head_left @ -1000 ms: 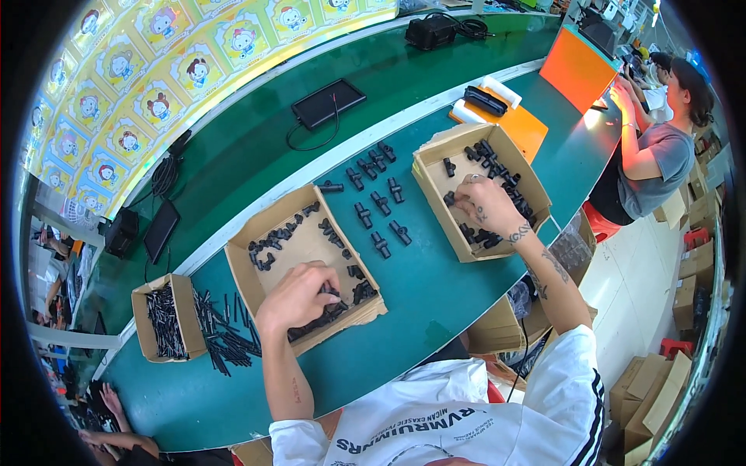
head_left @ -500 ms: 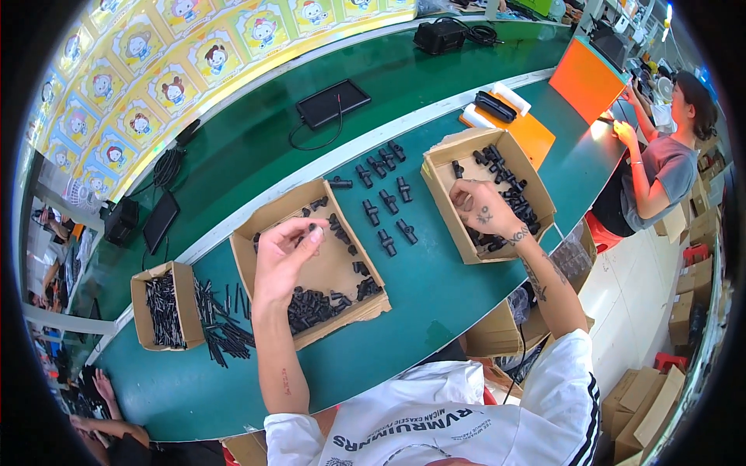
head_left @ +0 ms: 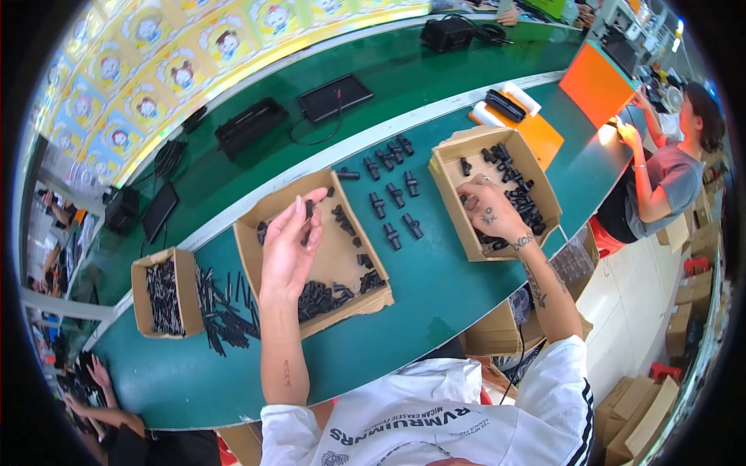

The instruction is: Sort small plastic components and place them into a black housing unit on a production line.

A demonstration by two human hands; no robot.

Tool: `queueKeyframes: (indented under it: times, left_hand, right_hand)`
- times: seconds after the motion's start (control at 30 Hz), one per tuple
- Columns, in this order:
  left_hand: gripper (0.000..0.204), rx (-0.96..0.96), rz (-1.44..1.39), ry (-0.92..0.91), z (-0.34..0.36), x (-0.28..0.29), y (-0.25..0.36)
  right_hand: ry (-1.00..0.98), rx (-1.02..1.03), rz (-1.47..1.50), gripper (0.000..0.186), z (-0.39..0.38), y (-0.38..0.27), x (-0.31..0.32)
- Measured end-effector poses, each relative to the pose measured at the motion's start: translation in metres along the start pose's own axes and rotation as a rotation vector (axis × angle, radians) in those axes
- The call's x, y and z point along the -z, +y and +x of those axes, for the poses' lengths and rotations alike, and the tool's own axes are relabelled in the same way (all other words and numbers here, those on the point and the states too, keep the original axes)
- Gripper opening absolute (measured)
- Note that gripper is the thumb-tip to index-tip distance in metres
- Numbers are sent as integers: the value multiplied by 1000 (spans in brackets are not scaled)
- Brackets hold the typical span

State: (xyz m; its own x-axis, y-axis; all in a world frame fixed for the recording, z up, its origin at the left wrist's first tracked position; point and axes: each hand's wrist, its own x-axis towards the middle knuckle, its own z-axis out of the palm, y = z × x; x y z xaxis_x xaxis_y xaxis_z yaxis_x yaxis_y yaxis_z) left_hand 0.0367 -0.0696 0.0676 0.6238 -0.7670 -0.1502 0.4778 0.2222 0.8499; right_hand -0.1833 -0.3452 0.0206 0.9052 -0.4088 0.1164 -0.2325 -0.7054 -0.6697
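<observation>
Over the left cardboard box (head_left: 330, 260), my left hand (head_left: 289, 252) is turned palm up, its thumb and fingers pinching a small black plastic part (head_left: 308, 211). My right hand (head_left: 496, 211) reaches into the right cardboard box (head_left: 457, 225). Its fingers are curled together over that box's left side, and what they grip is mostly hidden. Piles of black plastic fittings (head_left: 318, 299) lie in the left box, and similar black fittings (head_left: 522, 198) fill the right side of the other. Between the boxes, several black cross-shaped pieces (head_left: 395, 194) are set out in rough rows on the green table.
At left stands a small carton of thin black sticks (head_left: 163, 299), with loose black sticks (head_left: 229, 326) beside it. A green shelf behind holds a black tray-like housing (head_left: 250, 128) and a flat black panel (head_left: 336, 99). A co-worker (head_left: 664, 179) sits at right beside an orange panel (head_left: 597, 84).
My left hand has turned palm up, lifting the black part slightly. My right hand stays in its box, barely shifted. A black housing now stands on the back shelf.
</observation>
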Motion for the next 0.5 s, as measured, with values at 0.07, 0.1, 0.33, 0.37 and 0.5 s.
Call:
queueKeyframes:
  times: [0.07, 0.1, 0.33, 0.37, 0.5]
  left_hand:
    - [39, -18, 17, 17, -1, -4, -1]
    - [39, -24, 61, 22, 1, -5, 0]
    - [15, -81, 374, 31, -1, 6, 3]
    - [14, -137, 502, -19, -2, 9, 4]
    - [12, -139, 1040, -174, -5, 3, 7]
  right_hand:
    - [41, -37, -118, 33, -2, 4, -1]
    - [11, -17, -149, 33, -1, 7, 2]
    - [-90, 60, -154, 32, 9, -7, 15]
    - [9, 78, -196, 32, 16, -14, 17]
    - [136, 207, -127, 21, 76, -72, 10]
